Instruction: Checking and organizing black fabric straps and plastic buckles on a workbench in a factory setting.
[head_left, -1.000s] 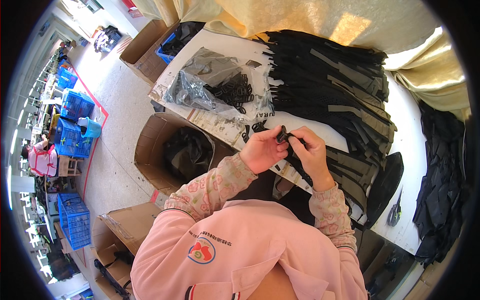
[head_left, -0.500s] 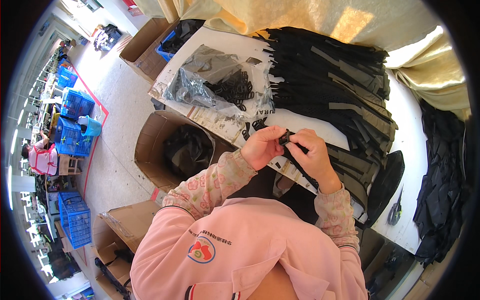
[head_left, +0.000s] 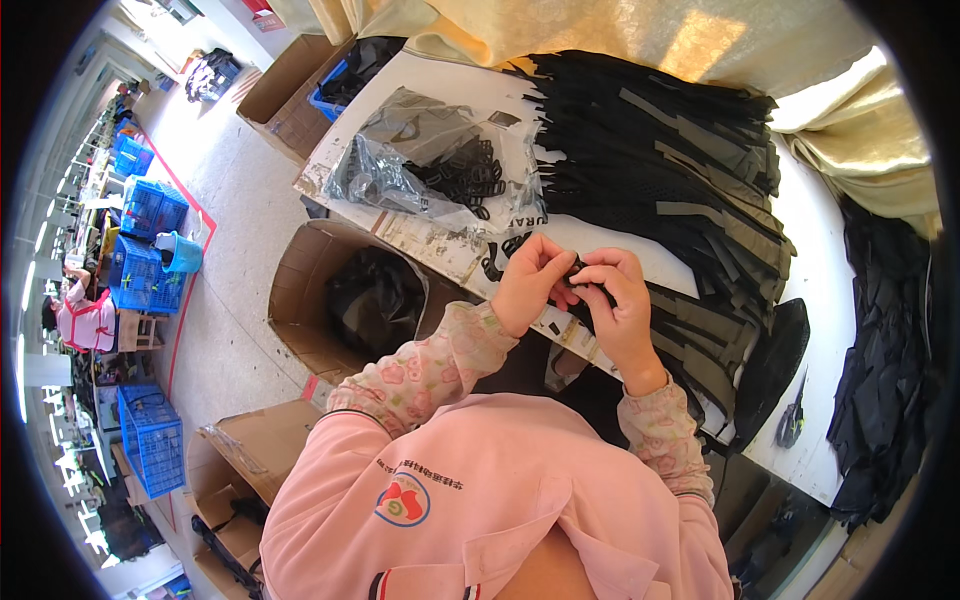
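Over the table's front edge, my left hand and my right hand meet, fingers pinched around a small black plastic buckle. A black strap is held with it, mostly hidden by the fingers. Just beyond my left hand lie a few loose black buckles. Farther back, a clear plastic bag is spread open with many black buckles on it. Right of the bag, a wide heap of black and grey-brown fabric strips covers the white table.
Left of the table stand an open cardboard box with black pieces inside and another carton. A dark pile lies at the far right. Curtains hang behind. Across the aisle are blue crates and a seated person.
My fingers have closed further over the buckle, and my right hand has turned more upright. The strap that showed below my right fingers is now mostly out of sight.
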